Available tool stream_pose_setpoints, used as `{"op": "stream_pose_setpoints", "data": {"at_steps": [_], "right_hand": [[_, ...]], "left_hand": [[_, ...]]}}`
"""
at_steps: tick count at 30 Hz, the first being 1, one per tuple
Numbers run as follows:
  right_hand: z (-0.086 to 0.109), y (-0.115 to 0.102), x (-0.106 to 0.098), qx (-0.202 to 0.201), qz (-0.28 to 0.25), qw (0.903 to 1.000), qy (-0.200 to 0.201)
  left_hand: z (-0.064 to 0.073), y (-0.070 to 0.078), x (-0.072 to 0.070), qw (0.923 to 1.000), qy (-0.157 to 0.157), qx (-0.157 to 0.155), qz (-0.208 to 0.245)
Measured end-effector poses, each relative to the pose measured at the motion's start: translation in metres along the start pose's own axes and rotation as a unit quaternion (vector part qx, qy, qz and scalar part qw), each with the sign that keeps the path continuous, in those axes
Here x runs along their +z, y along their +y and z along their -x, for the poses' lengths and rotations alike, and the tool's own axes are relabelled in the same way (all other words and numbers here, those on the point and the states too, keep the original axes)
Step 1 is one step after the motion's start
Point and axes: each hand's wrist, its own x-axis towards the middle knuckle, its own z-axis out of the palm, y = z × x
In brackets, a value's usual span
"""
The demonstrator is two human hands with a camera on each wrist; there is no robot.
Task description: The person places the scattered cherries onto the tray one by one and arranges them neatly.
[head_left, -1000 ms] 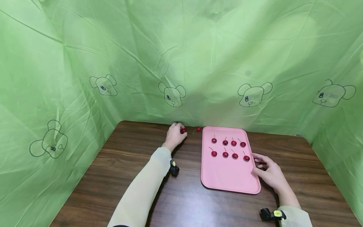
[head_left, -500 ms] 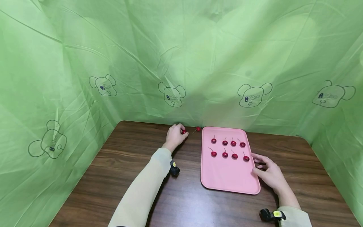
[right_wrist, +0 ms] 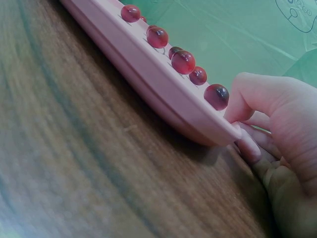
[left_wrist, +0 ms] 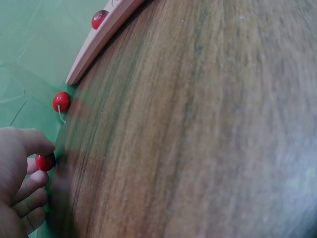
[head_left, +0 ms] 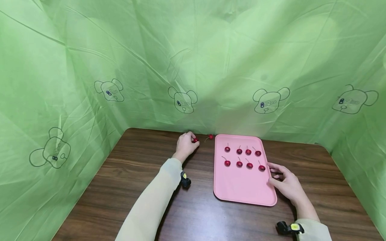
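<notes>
Near the table's back edge, my left hand (head_left: pixel 185 144) pinches a red cherry (left_wrist: pixel 45 162) between thumb and fingers. Just right of it a second cherry (head_left: pixel 211 137) lies on the wood, its stem pointing toward me. A pink tray (head_left: pixel 245 189) stands right of centre and carries two rows of stemmed cherries, among them a front-left cherry (head_left: pixel 227 163) and a back-right cherry (head_left: pixel 258 153). My right hand (head_left: pixel 287 184) grips the tray's right rim; in the right wrist view its thumb lies at the rim, with fingers below. That hand partly hides the rim.
The dark wooden table (head_left: pixel 193 207) has rounded back corners. Green fabric (head_left: pixel 223 67) with bear-head drawings hangs behind and along both sides, close to the back edge. Wrist cameras, such as the left one (head_left: pixel 185 179), are strapped over the sleeves.
My left hand and the pinched cherry have shifted very slightly to the right and toward me. The right hand, the tray and the cherries on it stay where they were.
</notes>
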Motion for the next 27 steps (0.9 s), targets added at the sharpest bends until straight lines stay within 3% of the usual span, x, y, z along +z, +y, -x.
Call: {"op": "stream_pose_setpoints", "data": {"at_steps": [6,10,19,27], "right_hand": [[0.0,0.003,0.001,0.0,0.005,1.0,0.001],[-0.001,0.003,-0.001,0.007,0.011,0.9999,-0.001],[-0.001,0.003,-0.002,0.005,0.014,0.9999,-0.002],[-0.002,0.004,-0.001,0.007,0.016,0.9999,0.0]], "left_hand": [[-0.001,-0.006,0.006,0.9999,0.01,0.002,0.012],[0.003,-0.002,0.003,0.9999,0.01,0.0,0.008],[0.01,0.007,0.004,0.9966,0.037,-0.03,0.068],[0.014,0.023,0.004,0.9911,0.051,-0.03,0.119]]}}
